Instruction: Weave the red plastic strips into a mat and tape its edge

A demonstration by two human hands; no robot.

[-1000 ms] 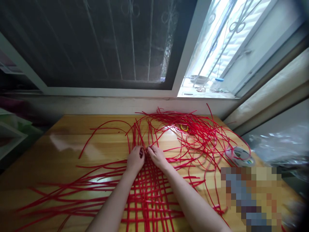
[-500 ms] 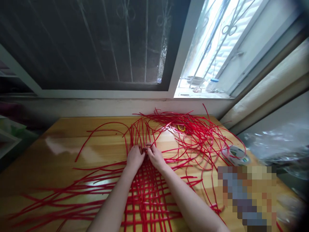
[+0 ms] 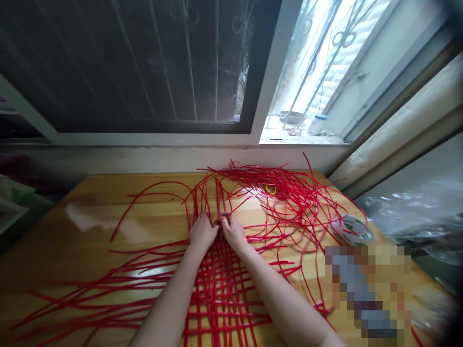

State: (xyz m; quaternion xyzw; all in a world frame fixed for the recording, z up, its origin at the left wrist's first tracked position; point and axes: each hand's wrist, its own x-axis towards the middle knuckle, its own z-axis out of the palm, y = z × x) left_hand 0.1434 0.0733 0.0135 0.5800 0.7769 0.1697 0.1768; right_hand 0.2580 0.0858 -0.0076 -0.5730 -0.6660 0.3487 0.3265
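Observation:
A red lattice of woven strips (image 3: 224,294) lies flat on the wooden table (image 3: 90,212), its loose ends fanning out to the left, right and far side. At its far edge, my left hand (image 3: 203,232) has its fingers closed on red strips. Close beside it, my right hand (image 3: 233,232) pinches red strips too, fingertips almost meeting those of the left. Exactly which strips each hand grips is hidden by the fingers. Upright strip ends (image 3: 219,195) stick out beyond both hands toward the window.
A tangled heap of loose red strips (image 3: 296,193) covers the far right of the table, with a yellow ring-shaped item (image 3: 270,189) among them. A roll of clear tape (image 3: 351,229) lies at the right. The window wall (image 3: 162,159) borders the far edge.
The view has shifted slightly. Some upright strips beyond my hands have moved, now bunched near my right fingers with a wider gap to their left. Both hands stay at the same edge.

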